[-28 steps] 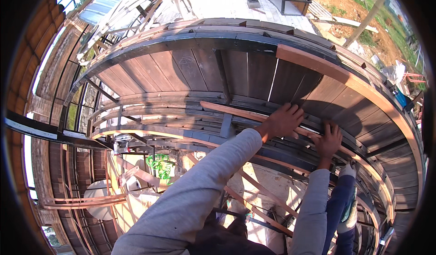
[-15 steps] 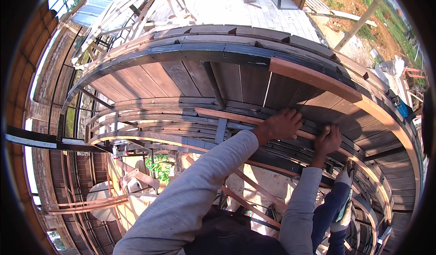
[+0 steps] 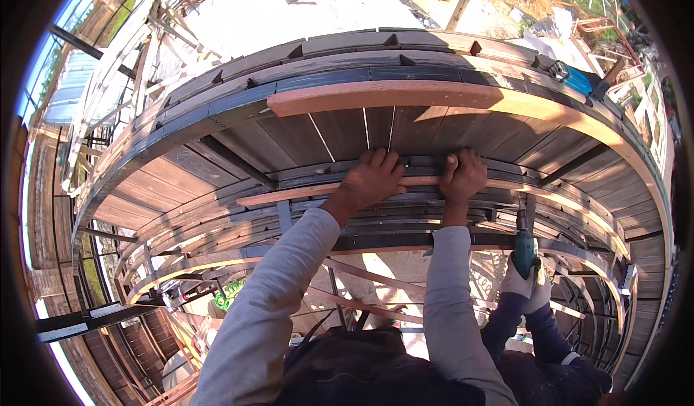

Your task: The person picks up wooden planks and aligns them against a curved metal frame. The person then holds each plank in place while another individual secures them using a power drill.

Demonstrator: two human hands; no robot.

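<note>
- Decking [image 3: 217, 182]: dark weathered boards laid side by side, matte, with thin gaps between them; the fisheye bows them into arcs. The view now sits more squarely over the boards than half a second ago, so your head has come forward and down.
- Rail plank [image 3: 376, 96]: pale reddish timber, flat and long, smooth-sawn face, lying across the far ends of the boards. It reads nearer the top of frame than before.
- Batten [image 3: 289, 195]: narrow light wood strip, straight, raw finish, running left to right across the boards under both your hands. It looks more level than 0.9 s ago, when it slanted; my read is that it is being squared and pressed into place.
- Co-worker's gloved hands [image 3: 526, 284]: white gloves, dark blue sleeves, lower right, closed round a teal power drill [image 3: 525, 250] pointing up toward the batten's right part. More of it shows now.
- Left hand [image 3: 372, 178]: palm down, fingers spread flat on the batten, pressing rather than clasping. It has moved toward the right hand.
- Right hand [image 3: 463, 176]: curled over the batten's far edge, fingers wrapped, gripping it. Just beside the left hand, closer than before.
- Grey sleeves [image 3: 275, 312]: soft knit, both arms stretched forward.
</note>
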